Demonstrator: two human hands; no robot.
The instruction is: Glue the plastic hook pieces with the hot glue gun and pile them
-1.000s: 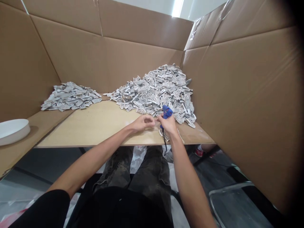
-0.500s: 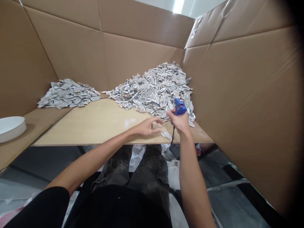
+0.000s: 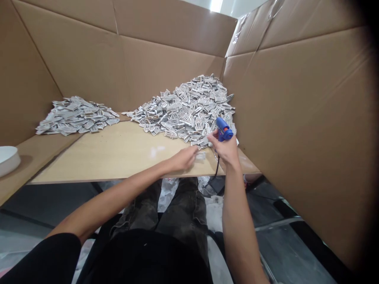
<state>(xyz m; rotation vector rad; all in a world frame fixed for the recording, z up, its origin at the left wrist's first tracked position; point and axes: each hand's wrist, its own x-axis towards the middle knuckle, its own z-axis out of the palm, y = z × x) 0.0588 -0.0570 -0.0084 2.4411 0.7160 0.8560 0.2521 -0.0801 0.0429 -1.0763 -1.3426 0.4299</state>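
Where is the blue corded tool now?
In the head view, the blue corded tool is right of centre, held in the right hand, at the lower right of the larger pale pile.

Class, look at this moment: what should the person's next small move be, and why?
Probably bring the blurred pale piece toward the blue glue gun: the left hand seems to pinch it, though blur hides the exact grip, and the right hand holds the gun with a gap between gun and piece.
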